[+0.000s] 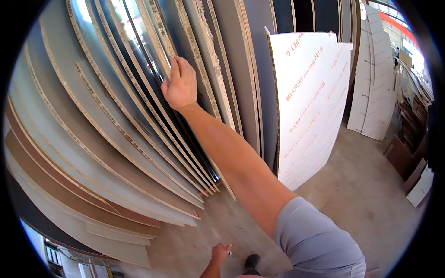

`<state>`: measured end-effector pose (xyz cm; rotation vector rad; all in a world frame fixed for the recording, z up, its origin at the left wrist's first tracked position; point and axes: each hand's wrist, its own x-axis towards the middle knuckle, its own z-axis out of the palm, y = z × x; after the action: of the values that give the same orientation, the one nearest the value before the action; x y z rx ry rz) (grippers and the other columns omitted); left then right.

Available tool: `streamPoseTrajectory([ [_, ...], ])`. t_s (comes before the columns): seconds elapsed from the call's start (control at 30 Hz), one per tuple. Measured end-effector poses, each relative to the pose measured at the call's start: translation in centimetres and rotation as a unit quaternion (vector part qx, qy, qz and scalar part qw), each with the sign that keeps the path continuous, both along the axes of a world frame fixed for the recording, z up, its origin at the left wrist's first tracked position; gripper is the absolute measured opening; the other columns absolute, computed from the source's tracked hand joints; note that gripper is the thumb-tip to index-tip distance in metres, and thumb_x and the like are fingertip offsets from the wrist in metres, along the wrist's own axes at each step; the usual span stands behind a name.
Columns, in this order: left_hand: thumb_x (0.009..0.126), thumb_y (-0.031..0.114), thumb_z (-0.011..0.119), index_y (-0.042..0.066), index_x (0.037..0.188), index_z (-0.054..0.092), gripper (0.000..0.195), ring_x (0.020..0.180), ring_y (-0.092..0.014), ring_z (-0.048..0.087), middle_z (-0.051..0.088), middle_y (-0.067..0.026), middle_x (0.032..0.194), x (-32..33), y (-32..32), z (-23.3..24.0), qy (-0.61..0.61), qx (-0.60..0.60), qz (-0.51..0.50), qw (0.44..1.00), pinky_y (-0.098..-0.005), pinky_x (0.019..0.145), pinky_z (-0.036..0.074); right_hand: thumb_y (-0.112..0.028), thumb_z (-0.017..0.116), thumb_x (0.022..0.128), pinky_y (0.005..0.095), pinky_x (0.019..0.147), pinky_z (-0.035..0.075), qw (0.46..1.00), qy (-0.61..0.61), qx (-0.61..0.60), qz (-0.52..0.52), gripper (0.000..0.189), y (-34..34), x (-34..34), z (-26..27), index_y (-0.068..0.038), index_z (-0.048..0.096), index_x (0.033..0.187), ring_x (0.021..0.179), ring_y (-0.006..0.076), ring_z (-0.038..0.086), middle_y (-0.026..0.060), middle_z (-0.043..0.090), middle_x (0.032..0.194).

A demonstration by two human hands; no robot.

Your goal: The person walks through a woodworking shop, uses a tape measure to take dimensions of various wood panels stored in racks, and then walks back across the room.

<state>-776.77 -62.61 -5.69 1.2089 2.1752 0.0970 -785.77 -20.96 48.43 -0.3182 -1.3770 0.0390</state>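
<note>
My right hand (181, 83) reaches forward and rests on the edges of upright boards, its fingers around the rough edge of a particle board (160, 34). Many tall laminated boards (114, 118) stand on edge side by side, in grey, brown and black, some glossy. My left hand (221, 251) hangs low near the bottom centre, touching no board; its fingers are partly curled, and a small thing beside them is too small to name. Right of the row stands a white film-covered panel (309, 100) with orange printing.
More white panels (372, 87) lean at the right. Board offcuts (413, 114) are piled at the far right, with brown and white pieces on the concrete floor (365, 194). My shoe (252, 260) is near the bottom. People stand far off at the upper right.
</note>
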Motion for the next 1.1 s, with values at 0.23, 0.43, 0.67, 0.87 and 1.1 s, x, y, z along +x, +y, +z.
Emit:
streamPoseTrajectory([
  [0.23,0.091,0.051,0.051,0.008,0.084,0.071,0.048,0.089,-0.028,0.067,0.07,-0.0107,0.082,-0.2,-8.3,-4.9,-0.035,0.076,0.071,0.994,-0.0428,0.081,0.053,-0.009,0.067,0.075,0.0452,0.096,0.04,0.999,0.023,0.018,-0.036,0.067,1.1,-1.7,0.0,-0.005,0.043,0.136,0.113,0.0366,0.048,0.0163,0.046,0.13],
  [0.43,0.083,0.051,0.062,0.009,0.084,0.073,0.043,0.088,-0.03,0.068,0.071,-0.0111,0.085,-0.4,-13.0,-4.8,-0.021,-0.02,0.043,0.999,-0.0412,0.083,0.052,-0.016,0.069,0.076,0.0446,0.102,0.038,0.997,-0.056,-0.016,-0.042,0.077,0.6,-0.3,-0.8,-0.005,0.035,0.144,0.123,0.0352,0.044,0.015,0.039,0.14],
  [0.67,0.078,0.058,0.061,0.011,0.092,0.075,0.051,0.095,-0.031,0.067,0.072,-0.012,0.093,-0.3,-19.7,-6.3,-0.137,-0.196,0.043,0.97,-0.0405,0.087,0.051,-0.026,0.069,0.082,0.0459,0.11,0.031,0.94,-0.27,-0.176,0.112,0.07,-12.0,15.7,-20.6,-0.006,0.038,0.142,0.133,0.0389,0.037,0.0218,0.035,0.146],
  [0.87,0.077,0.061,0.058,0.01,0.096,0.075,0.056,0.1,-0.031,0.066,0.071,-0.0148,0.103,-2.3,-25.6,-7.1,-0.081,-0.258,-0.12,0.955,-0.0396,0.089,0.05,-0.031,0.061,0.085,0.0457,0.109,0.034,0.547,-0.545,-0.632,-0.064,0.05,-32.6,48.7,-53.0,-0.006,0.056,0.127,0.13,0.0359,0.043,0.0208,0.051,0.135],
  [1.1,0.072,0.062,0.063,0.012,0.099,0.075,0.058,0.103,-0.031,0.066,0.069,-0.016,0.11,-1.4,-26.0,-7.5,-0.069,-0.264,0.046,0.961,-0.0386,0.092,0.05,-0.03,0.058,0.087,0.0398,0.091,0.045,0.205,-0.175,-0.952,-0.143,0.041,-52.1,74.1,-56.5,-0.006,0.061,0.12,0.107,0.0283,0.057,0.0161,0.06,0.117],
])
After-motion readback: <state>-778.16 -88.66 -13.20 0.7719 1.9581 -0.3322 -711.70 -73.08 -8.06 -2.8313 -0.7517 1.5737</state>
